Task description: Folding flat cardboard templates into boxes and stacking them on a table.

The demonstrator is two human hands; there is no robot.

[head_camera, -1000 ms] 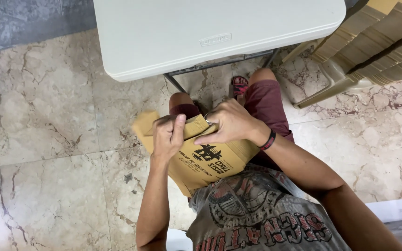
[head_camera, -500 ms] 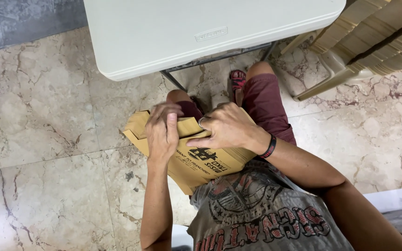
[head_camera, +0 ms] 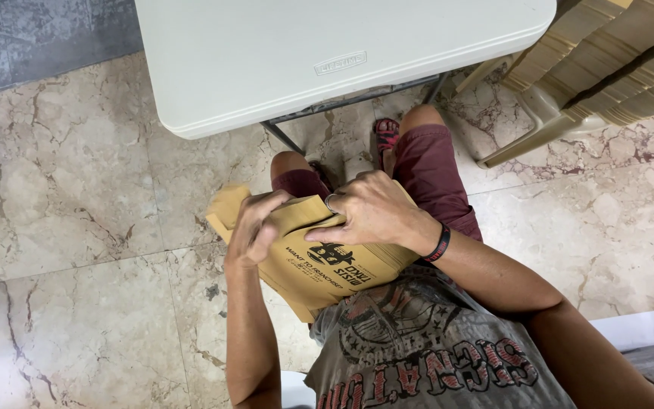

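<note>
A: Entry, head view. What is in hand?

B: A flat brown card sheet (head_camera: 327, 261) with black print, lying over the lap of a seated person in dark red shorts (head_camera: 429, 170). It sits below the edge of the white table (head_camera: 327, 53), not touching it.

A: Left hand?

B: Left hand (head_camera: 255, 227) is at the sheet's far left corner. Fingers curled over the upper edge, thumb side underneath as far as I can tell: closed on the card. A loose flap sticks out just left of it.

A: Right hand?

B: Right hand (head_camera: 376, 212) lies on top of the sheet, fingers bent and pressing down on the upper fold, fingertips meeting the left hand's. A ring shows on one finger; a black band (head_camera: 439, 244) sits on the wrist. Whether the thumb wraps under the card, cannot tell.

A: Surroundings?

B: Marble floor (head_camera: 77, 227). A stack of folded card (head_camera: 615, 60) rests on a tan plastic chair (head_camera: 539, 125) at upper right, well apart from the hands. A red sandal (head_camera: 386, 132) shows under the table. Grey printed shirt (head_camera: 425, 348) at bottom.
</note>
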